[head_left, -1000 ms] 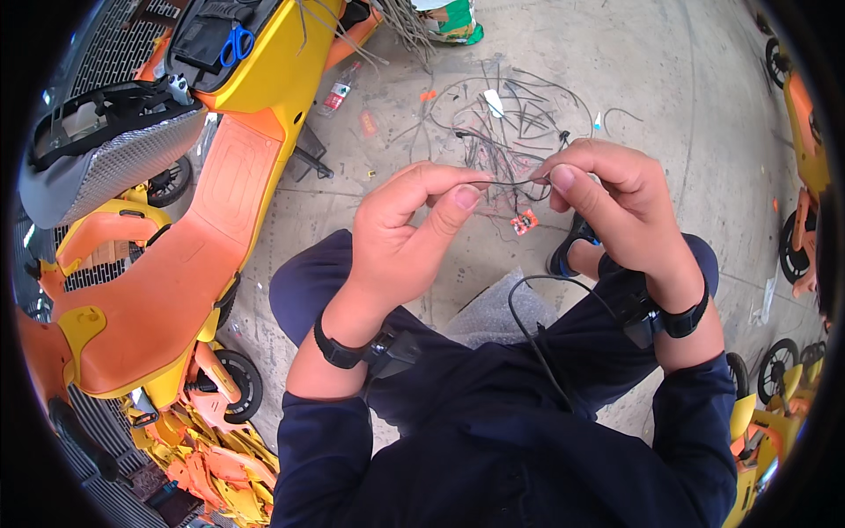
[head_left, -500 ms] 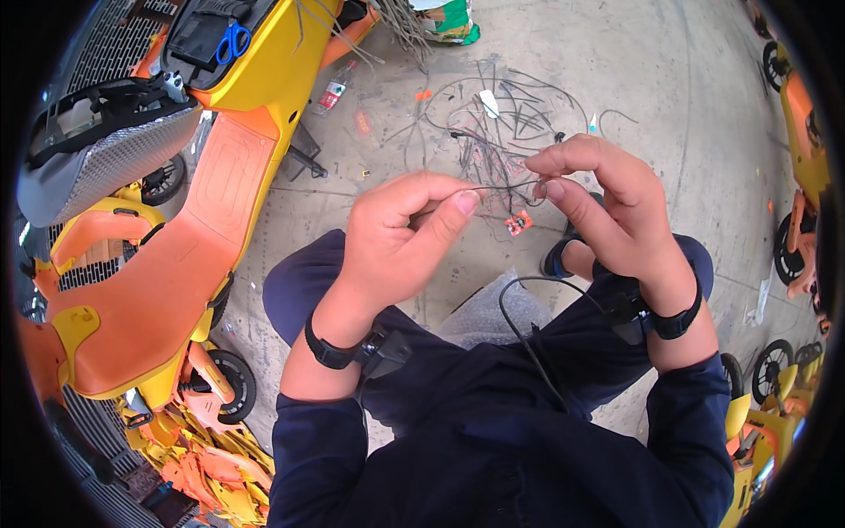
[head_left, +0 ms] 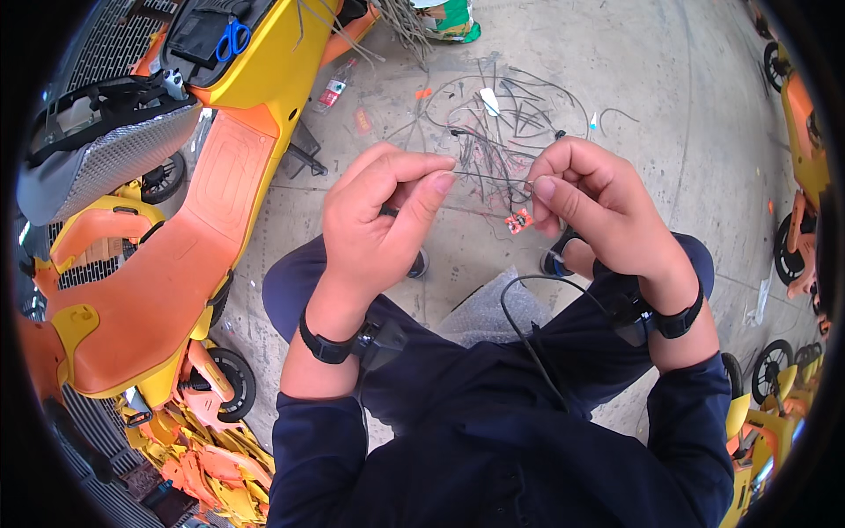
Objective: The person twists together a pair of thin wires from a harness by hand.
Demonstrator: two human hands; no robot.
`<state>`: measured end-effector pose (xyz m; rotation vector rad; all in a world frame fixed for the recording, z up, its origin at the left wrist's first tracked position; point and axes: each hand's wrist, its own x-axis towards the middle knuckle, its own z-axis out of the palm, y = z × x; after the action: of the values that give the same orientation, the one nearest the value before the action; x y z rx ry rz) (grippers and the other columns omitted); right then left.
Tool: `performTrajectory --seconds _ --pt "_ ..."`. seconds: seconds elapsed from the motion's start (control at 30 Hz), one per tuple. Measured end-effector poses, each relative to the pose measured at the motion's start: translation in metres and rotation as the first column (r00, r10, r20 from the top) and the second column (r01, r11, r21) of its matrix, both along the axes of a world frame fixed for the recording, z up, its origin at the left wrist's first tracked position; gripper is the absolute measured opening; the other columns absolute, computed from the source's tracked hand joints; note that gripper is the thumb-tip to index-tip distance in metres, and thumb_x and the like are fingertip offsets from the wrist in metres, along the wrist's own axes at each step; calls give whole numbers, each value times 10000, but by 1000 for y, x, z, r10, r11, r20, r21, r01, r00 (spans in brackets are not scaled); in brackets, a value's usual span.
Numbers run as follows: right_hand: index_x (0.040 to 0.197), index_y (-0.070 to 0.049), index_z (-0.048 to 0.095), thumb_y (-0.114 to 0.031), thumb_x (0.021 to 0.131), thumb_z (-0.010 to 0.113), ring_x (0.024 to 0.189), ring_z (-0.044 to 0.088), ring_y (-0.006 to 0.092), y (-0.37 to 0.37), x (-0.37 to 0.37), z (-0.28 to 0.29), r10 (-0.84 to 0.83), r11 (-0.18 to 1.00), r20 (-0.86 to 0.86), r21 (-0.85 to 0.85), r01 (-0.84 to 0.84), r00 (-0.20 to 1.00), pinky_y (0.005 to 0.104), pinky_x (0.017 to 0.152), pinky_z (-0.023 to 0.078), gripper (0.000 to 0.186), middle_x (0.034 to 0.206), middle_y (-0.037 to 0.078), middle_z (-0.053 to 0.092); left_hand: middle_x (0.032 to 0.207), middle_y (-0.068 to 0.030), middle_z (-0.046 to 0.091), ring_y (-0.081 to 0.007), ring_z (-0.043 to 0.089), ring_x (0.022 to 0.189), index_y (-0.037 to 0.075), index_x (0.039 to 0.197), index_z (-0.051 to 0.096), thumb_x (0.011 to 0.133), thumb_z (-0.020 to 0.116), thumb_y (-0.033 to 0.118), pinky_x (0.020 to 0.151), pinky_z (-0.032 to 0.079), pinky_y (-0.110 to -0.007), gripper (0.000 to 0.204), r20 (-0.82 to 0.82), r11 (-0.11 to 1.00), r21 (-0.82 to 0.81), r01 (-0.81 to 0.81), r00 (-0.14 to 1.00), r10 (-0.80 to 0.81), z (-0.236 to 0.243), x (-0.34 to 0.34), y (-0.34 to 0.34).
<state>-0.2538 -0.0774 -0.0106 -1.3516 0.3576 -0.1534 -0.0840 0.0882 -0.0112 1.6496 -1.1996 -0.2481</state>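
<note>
Between my hands runs a thin dark wire [head_left: 493, 179], stretched nearly straight. My left hand [head_left: 378, 207] pinches one end between thumb and forefinger. The other end sits in the pinch of my right hand [head_left: 598, 198], its remaining fingers curled in. Beyond and below the wire, a loose tangle of dark and reddish wires [head_left: 484, 145] lies on the concrete floor. A small orange piece with dark marks [head_left: 519, 221] rests on the floor close to my right hand's fingers.
An orange and yellow scooter body [head_left: 189, 238] stands at left, blue scissors [head_left: 233, 40] on top. A clear bottle with a red label [head_left: 333, 88] lies near it. Bubble wrap [head_left: 493, 312] is between my legs. Orange panels [head_left: 211, 471] pile up lower left; more scooters [head_left: 797, 132] line the right.
My left hand has shifted left and slightly up, lengthening the span of wire between my hands. My right hand's fingers have curled in more, with the hand slightly lower.
</note>
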Motion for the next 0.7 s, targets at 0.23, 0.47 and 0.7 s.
performTrajectory --seconds 0.23,0.47,0.7 --pt "880 -37 603 -172 944 574 596 541 56 -13 -2 5 136 965 -173 248 -90 976 213 545 468 151 685 -1 576 729 -49 597 -122 530 583 37 897 688 776 725 25 508 405 -243 128 305 998 -54 39 952 -21 0 4 -2" --pt "831 -36 628 -165 923 621 584 538 57 -8 -3 8 80 993 -152 94 -67 985 204 540 444 159 668 -11 589 749 -53 634 -151 564 590 27 875 664 800 705 59 543 445 -275 92 67 982 103 157 984 -164 -3 -7 -3" --pt "869 -12 614 -87 890 661 617 494 49 2 0 -9 -30 807 187 -576 135 982 216 553 418 91 702 -17 602 731 -59 634 -133 565 592 22 899 670 841 675 81 550 437 -263 83 -237 952 155 262 946 -222 -13 -20 -8"
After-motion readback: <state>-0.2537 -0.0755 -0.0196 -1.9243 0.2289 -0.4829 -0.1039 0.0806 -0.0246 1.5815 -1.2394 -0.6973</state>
